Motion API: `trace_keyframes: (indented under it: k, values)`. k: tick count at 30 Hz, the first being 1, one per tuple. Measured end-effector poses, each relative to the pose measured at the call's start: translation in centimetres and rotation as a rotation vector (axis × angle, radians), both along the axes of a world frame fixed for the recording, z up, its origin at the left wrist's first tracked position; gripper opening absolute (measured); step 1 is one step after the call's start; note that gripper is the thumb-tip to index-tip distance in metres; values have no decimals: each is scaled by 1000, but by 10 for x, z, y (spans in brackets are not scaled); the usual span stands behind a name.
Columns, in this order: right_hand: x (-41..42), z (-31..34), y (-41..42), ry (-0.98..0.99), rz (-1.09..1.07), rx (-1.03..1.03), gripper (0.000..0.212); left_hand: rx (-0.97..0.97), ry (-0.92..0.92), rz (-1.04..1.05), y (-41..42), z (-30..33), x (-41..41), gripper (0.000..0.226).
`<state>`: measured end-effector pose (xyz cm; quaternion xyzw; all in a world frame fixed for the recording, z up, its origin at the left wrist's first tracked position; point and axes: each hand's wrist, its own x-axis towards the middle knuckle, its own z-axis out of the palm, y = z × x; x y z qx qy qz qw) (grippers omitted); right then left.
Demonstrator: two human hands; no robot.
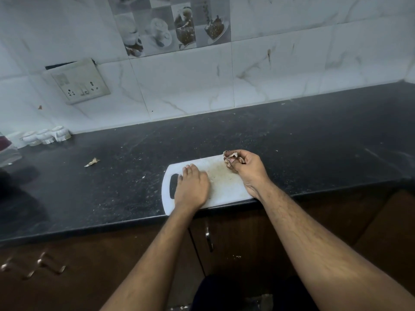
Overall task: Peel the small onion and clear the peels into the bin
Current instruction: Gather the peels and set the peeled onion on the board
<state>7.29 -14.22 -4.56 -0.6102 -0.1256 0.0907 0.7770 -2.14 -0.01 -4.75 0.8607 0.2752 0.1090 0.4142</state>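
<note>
White plastic cutting board (221, 178) is laid on the black stone tabletop (314, 140) at its near edge, with the handle slot on the board's left end; this board is taken as the landmark. Left hand (192, 187) is rested flat on the board's left part, just right of the slot, fingers straight and together, nothing held. Right hand (244, 167) is placed at the board's far right corner, wrist over the board's right edge; its grip is curled around a bunch of dry brown onion peels (230, 157), which stick out past the fingertips over the far right corner. The onion itself cannot be told apart from the peels in the grip. One loose peel scrap (92, 162) is seen on the tabletop well left of the board, apart from both hands. Brownish staining is seen on the board's middle. Three small white jars (46, 136) are grouped far left of the board against the tiled wall (269, 75). A switch and socket plate (78, 83) is mounted on the wall above and left of the board. Brown cabinet doors (235, 239) with a metal handle (209, 240) are seen below the board, under the tabletop edge. No bin is in view.
</note>
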Motion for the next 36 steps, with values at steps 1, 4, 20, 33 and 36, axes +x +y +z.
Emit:
trace_keyframes:
  k: [1, 4, 20, 33, 36]
  values:
    - [0, -1, 0, -7, -3, 11, 23, -55, 23, 6, -6, 0, 3, 59]
    - [-1, 0, -1, -14, -2, 46, 23, -76, 41, -78, -31, 14, 8, 61]
    - [-3, 2, -1, 18, -10, 63, 23, 507, 165, -315, -15, 0, 10, 116]
    - [-5, 3, -2, 15, -24, 73, 26, 589, -58, -93, 2, 0, 19, 29]
    - [-6, 4, -3, 2, -20, 63, 25, 366, -224, -59, 13, 5, 7, 28]
